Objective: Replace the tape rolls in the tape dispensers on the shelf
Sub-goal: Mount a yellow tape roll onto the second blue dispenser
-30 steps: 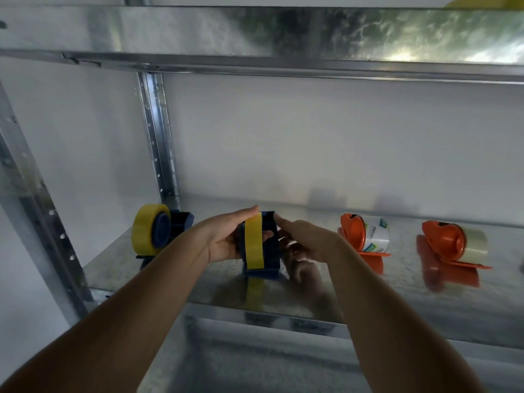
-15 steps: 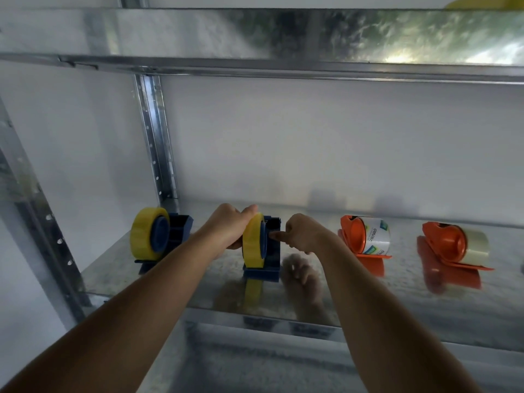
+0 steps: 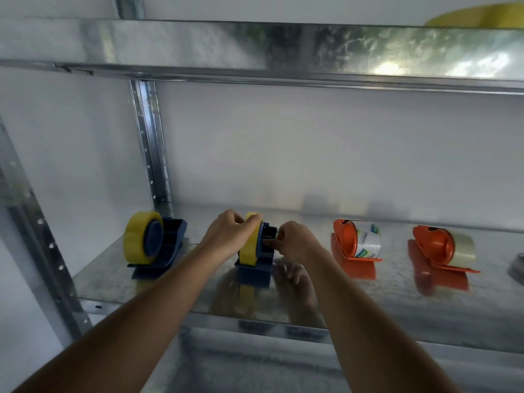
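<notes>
A dark blue tape dispenser (image 3: 256, 266) stands on the metal shelf (image 3: 326, 296), with a yellow tape roll (image 3: 249, 251) on its left side. My left hand (image 3: 228, 235) grips the top of that yellow roll with curled fingers. My right hand (image 3: 292, 241) pinches the dispenser's upper right part near its hub. A second blue dispenser (image 3: 163, 248) with a yellow roll (image 3: 139, 241) sits further left. Two orange dispensers stand to the right: one (image 3: 347, 245) carries a printed white roll (image 3: 367, 241), the other (image 3: 433, 248) a clear roll (image 3: 462, 246).
A metal upright (image 3: 150, 143) rises behind the left dispenser, and another slants at the far left. The upper shelf (image 3: 255, 49) hangs overhead with a yellow object (image 3: 479, 17) on it. A dark item (image 3: 517, 266) peeks in at the right edge.
My left hand has curled over the top of the yellow roll, and the roll now sits turned on the dispenser's left side. My right hand has closed onto the dispenser's right part.
</notes>
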